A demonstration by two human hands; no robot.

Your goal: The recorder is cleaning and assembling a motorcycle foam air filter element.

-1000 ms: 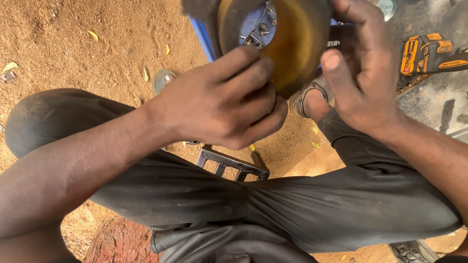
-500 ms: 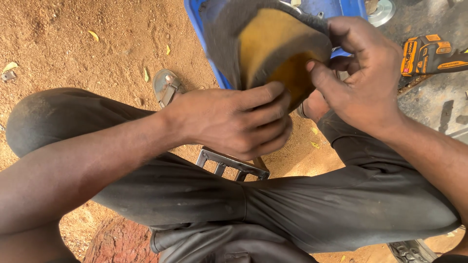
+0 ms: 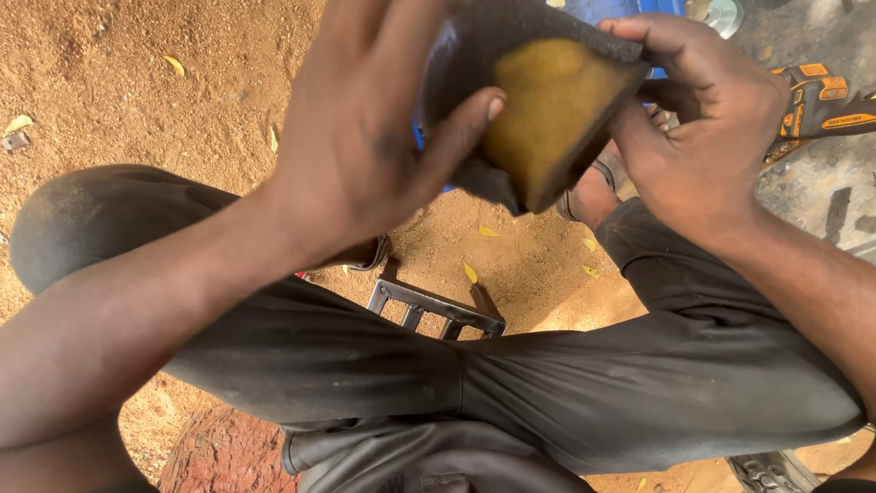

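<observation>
From the head view, a dark, curved metal piece (image 3: pixel 538 110) with a yellow-brown rusty inner face is held up above the person's lap, and everything else is placed from it; the left hand (image 3: pixel 365 146) lies against its left side, fingers spread and reaching upward, with the thumb (image 3: pixel 461 123) pressed onto the yellow face near its left edge; the right hand (image 3: pixel 703 128) grips its right edge, fingers curled over the top rim and thumb tucked below, so the piece is pinched between both hands; its lower edge hangs free, with open air between it and the sandy ground (image 3: pixel 511 265) beneath; directly below the piece, on that sand, lies a small grey metal frame (image 3: pixel 433 310) with open slots, well apart from the hands; behind the piece a blue object (image 3: pixel 630 9) shows at the top edge, mostly hidden; to the right of the piece, past the right hand, an orange and black power tool (image 3: pixel 821 100) rests on a grey surface; below the piece the dark trousers (image 3: pixel 547 383) span the knees; to its left the ground is bare reddish sand with a few scattered yellow leaves (image 3: pixel 173 64).
</observation>
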